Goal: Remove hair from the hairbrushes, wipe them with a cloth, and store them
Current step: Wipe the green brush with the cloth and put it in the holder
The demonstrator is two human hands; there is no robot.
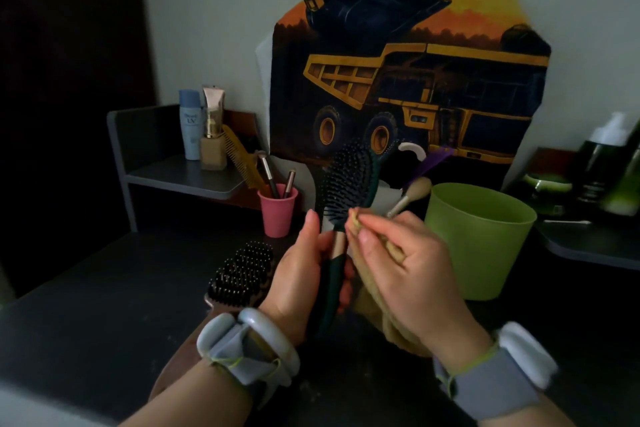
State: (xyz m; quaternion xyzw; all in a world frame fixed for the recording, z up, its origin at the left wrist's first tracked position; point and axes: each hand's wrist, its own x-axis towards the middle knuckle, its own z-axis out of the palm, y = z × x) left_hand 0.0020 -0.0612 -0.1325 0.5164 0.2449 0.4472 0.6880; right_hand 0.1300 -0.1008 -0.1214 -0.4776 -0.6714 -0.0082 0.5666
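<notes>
My left hand (pixel 304 270) grips the handle of a dark green hairbrush (pixel 348 180), held upright with its black bristles facing left. My right hand (pixel 398 260) holds a tan cloth (pixel 377 308) and pinches a fold of it against the brush's neck, just below the bristle pad. The rest of the cloth hangs down under my right palm. A second brush (pixel 242 270) with dark bristles lies bristles-up on the dark table, left of my left hand; my left wrist hides its handle.
A green plastic bin (pixel 485 239) stands right of my hands. A pink cup (pixel 277 211) with makeup brushes sits behind on the left, near a shelf (pixel 180 177) with bottles and a comb. A truck painting (pixel 433 80) leans on the wall. Bottles (pixel 602 166) stand far right.
</notes>
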